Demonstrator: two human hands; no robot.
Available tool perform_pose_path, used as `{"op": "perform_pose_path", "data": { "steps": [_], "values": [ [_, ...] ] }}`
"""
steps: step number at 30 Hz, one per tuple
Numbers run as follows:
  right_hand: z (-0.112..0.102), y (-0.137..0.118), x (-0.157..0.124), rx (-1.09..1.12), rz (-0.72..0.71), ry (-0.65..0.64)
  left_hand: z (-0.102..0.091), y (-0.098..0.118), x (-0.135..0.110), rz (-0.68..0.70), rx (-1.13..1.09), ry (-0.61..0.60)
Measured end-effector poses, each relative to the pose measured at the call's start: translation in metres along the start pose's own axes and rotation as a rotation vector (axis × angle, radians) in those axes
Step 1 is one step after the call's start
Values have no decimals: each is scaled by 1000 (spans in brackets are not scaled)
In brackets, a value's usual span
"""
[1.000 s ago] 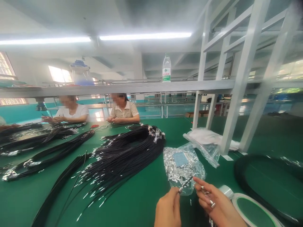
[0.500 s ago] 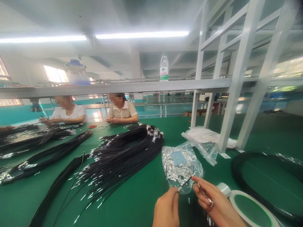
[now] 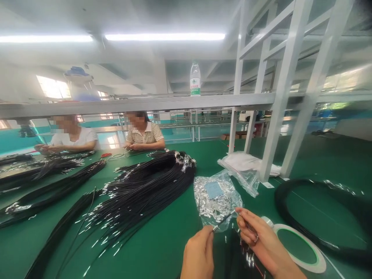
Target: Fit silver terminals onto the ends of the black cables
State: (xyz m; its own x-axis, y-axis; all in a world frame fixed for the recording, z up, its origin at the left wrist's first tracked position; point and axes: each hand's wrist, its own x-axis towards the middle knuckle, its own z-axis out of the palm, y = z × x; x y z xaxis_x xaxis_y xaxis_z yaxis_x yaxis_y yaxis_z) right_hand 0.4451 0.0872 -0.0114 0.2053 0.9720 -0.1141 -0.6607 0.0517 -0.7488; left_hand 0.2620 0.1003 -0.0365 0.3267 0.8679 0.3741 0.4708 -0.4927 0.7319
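Note:
My left hand [image 3: 199,250] pinches one end of a thin black cable [image 3: 224,221], where a silver tip shows at the fingers. The cable's other end, with a small bright piece on it, is between the thumb and forefinger of my right hand [image 3: 260,238]. Something shiny lies under the curled fingers of that hand, too blurred to name. Just behind the cable is a clear plastic bag [image 3: 200,193] full of small silver metal pieces, with a blue label [image 3: 214,190] on top. Below my right hand, dark strands with shiny ends are partly hidden.
Bundles of black cables [image 3: 157,190] with silver ends spread over the green table [image 3: 162,248] to the left. At right are a tape roll [image 3: 321,265], a cable coil [image 3: 280,205] and rack posts [image 3: 273,135]. A bottle [image 3: 195,79] stands on the shelf. Two people sit opposite.
The view has shifted slightly, so the table's things appear a little further left and higher. My hands are slightly further apart, with more of the cable showing between them.

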Motion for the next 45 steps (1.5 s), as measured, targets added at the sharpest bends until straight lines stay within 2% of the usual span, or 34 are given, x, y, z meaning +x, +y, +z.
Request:
{"op": "perform_pose_path", "data": {
  "steps": [5, 10, 15, 29, 38, 45],
  "values": [
    [-4, 1, 0, 19, -36, 21, -2, 3, -1, -11, -5, -3],
    [-1, 0, -2, -62, -94, 34, -4, 6, -1, -13, -17, -35],
    [0, 0, -2, -75, -38, 34, -4, 8, -2, -18, -5, -59],
    [3, 1, -7, -63, -49, -3, -10, 20, -3, -41, 59, -139],
    [2, 5, -6, -208, -117, 6, -12, 25, -4, -30, 118, -113],
    [-1, 7, -4, -181, -112, -25, -14, 31, -4, -47, 239, -97]
  ]
}}
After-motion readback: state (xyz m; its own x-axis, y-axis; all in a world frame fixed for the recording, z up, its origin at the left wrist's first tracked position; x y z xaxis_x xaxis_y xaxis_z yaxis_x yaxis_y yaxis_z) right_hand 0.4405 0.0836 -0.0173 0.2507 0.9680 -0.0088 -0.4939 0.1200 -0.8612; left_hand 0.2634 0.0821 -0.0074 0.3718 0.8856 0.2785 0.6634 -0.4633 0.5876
